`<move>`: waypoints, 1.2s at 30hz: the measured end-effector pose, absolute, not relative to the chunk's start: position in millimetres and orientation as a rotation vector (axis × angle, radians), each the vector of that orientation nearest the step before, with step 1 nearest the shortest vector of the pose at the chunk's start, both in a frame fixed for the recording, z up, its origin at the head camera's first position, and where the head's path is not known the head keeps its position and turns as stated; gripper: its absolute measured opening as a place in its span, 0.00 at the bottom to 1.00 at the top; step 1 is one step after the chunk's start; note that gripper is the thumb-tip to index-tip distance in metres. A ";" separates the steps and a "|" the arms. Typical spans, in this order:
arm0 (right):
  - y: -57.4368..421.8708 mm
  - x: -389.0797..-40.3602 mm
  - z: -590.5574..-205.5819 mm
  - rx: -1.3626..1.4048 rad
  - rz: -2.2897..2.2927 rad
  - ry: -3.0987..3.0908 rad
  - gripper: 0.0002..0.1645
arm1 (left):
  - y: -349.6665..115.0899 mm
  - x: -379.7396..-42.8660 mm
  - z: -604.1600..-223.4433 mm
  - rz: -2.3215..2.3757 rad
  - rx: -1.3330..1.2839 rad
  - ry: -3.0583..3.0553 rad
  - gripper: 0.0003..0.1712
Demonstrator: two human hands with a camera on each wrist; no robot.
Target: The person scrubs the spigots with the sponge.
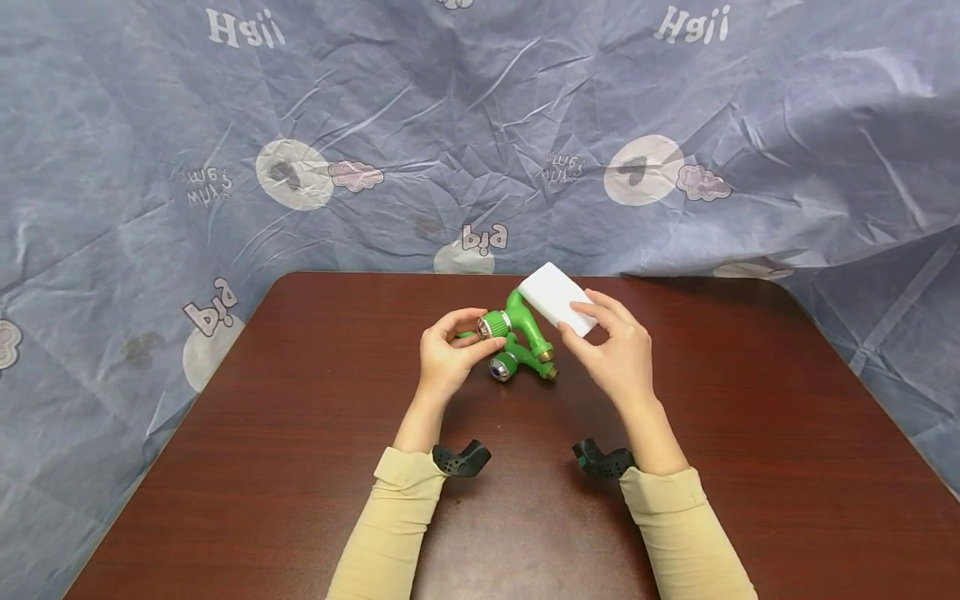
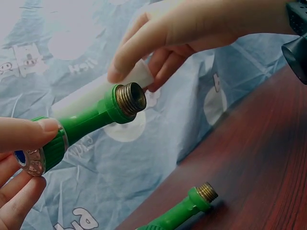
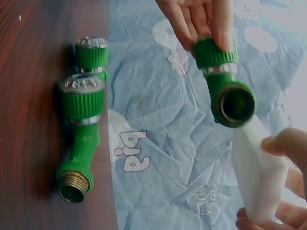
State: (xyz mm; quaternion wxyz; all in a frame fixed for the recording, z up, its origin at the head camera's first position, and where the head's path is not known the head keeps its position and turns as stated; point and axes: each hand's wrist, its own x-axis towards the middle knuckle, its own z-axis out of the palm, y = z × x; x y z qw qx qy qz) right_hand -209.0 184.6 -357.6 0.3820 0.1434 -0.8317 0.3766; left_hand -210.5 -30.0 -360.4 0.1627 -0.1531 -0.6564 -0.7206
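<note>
My left hand [image 1: 447, 350] pinches a green tap [image 1: 528, 325] by its ribbed knob and holds it up over the table. Its brass threaded end [image 2: 130, 99] points towards my right side. A white sponge block [image 1: 557, 297] is gripped between the thumb and fingers of my right hand [image 1: 618, 346]. One edge of the block lies right at the tap's green body in the right wrist view. Below, a second green tap [image 1: 525, 357] lies on the table, and behind it the knob of another green tap [image 3: 91, 53] shows.
The dark red-brown table [image 1: 300, 433] reaches back to a crumpled blue-grey printed cloth [image 1: 450, 125] hung behind it. A black wrist camera [image 1: 461, 458] sits at my left cuff, and another black camera [image 1: 602, 460] at my right.
</note>
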 end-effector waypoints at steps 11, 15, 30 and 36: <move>173.3 -204.5 -355.5 0.627 0.990 -2.132 0.17 | -31.0 -211.2 -359.8 -2.040 -0.411 -1.868 0.23; 180.2 -208.1 -358.4 0.454 0.986 -2.134 0.17 | -32.3 -211.0 -358.8 -2.040 -0.414 -1.862 0.24; 179.2 -205.1 -352.5 0.500 1.015 -2.062 0.18 | -34.5 -209.1 -357.3 -1.987 -0.494 -1.884 0.25; 178.2 -204.6 -354.0 0.513 1.016 -2.096 0.18 | -35.0 -208.8 -358.0 -1.937 -0.557 -1.928 0.24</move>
